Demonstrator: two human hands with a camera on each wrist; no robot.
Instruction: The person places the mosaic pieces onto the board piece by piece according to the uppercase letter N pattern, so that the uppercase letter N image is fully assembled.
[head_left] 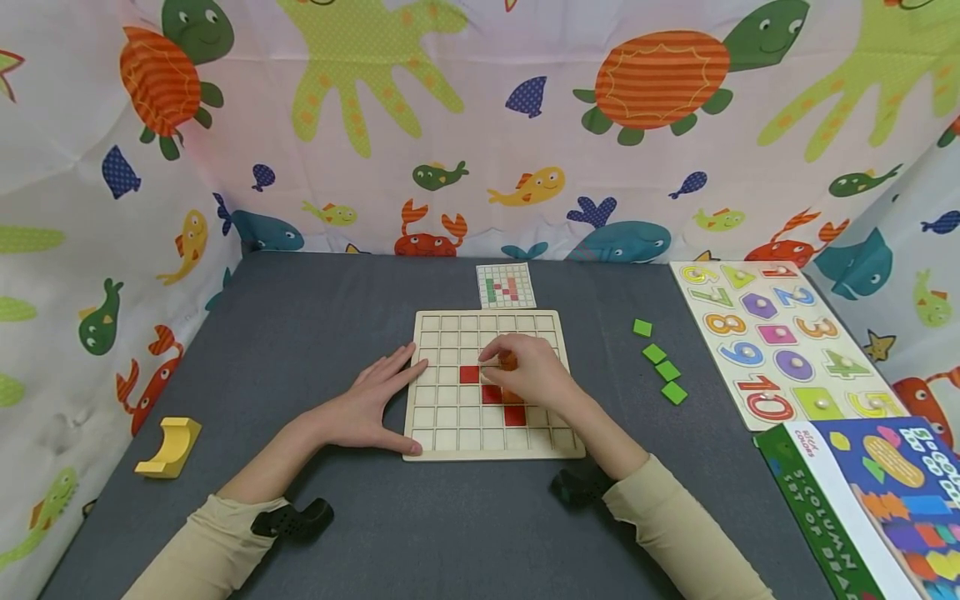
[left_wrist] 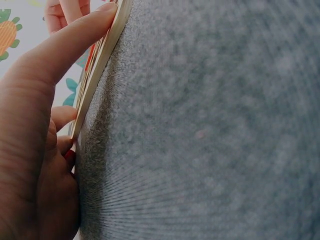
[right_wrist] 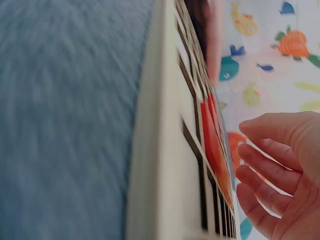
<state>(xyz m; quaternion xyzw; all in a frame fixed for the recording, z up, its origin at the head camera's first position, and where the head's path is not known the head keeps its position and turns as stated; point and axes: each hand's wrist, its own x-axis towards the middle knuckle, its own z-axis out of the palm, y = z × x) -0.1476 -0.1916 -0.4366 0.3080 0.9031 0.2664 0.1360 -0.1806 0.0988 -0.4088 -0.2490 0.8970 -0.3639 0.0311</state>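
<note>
A pale wooden grid board point(head_left: 447, 417) lies flat on the dark table. My left hand point(head_left: 367, 404) rests along its left side, with straight fingers on the upper part of the edge and the thumb at the lower left corner. Three red square tiles point(head_left: 469, 374) sit in the grid in a diagonal line. My right hand point(head_left: 536, 372) is over the middle of the board, partly covering orange tiles point(head_left: 512, 397). In the right wrist view its fingers point(right_wrist: 267, 165) bend loosely with nothing visible between them, close above the red tiles point(right_wrist: 212, 135).
A small pattern card point(head_left: 506, 286) lies behind the board. Several loose green tiles point(head_left: 667, 371) are to its right. Farther right are a number puzzle board point(head_left: 720, 346) and a boxed set point(head_left: 817, 508). A yellow curved block point(head_left: 171, 448) stands at the left.
</note>
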